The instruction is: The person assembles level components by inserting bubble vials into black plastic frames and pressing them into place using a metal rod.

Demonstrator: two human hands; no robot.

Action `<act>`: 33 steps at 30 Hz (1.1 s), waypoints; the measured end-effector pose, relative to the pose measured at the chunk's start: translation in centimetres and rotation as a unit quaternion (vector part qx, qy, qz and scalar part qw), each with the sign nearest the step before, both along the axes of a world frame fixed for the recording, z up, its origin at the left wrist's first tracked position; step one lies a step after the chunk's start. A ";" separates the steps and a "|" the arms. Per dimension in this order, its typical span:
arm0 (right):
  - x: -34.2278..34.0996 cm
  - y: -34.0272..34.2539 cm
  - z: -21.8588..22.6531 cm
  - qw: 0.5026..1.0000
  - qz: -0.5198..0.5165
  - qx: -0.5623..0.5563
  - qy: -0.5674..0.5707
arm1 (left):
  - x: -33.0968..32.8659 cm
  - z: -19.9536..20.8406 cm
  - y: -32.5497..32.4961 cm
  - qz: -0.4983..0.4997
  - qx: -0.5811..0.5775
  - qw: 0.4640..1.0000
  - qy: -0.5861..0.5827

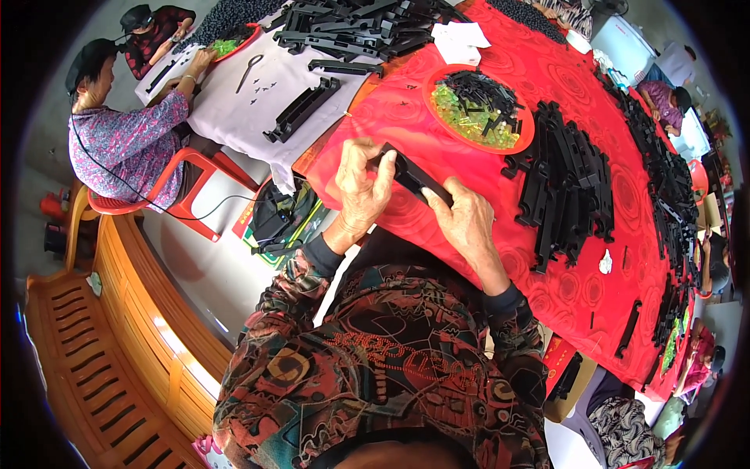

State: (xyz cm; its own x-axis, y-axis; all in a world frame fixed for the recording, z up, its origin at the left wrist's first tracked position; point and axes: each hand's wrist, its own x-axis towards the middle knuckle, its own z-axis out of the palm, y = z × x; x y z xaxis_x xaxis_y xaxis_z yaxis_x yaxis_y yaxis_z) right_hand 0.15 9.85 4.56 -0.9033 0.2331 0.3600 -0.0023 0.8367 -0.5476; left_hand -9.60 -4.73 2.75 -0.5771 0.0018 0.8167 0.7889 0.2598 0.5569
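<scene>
A long black plastic part is held between my two hands above the near edge of the red-covered table. Around its upper left end my left hand is closed, the thumb pressed along it. My right hand grips the lower right end, thumb on top. Beyond my hands stands an orange-red bowl with small black pieces and yellow-green bits in it. To the right of the bowl lies a pile of similar long black parts.
Red cloth covers my table. A white-covered table at the left holds scissors and more black parts. A person sits there on a red chair. A wooden bench stands at the lower left.
</scene>
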 end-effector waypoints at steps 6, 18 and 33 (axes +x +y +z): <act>0.0 0.9 -1.6 0.997 -0.040 -0.068 -0.020 | 0.5 -0.2 0.8 -0.037 0.004 0.999 -0.014; 0.2 1.6 -2.4 0.991 -0.044 -0.113 -0.050 | 2.1 -0.3 0.9 -0.098 -0.021 0.984 -0.149; 1.5 0.8 -3.3 0.984 -0.022 -0.142 -0.108 | 3.8 -0.3 1.3 -0.135 -0.022 0.988 -0.076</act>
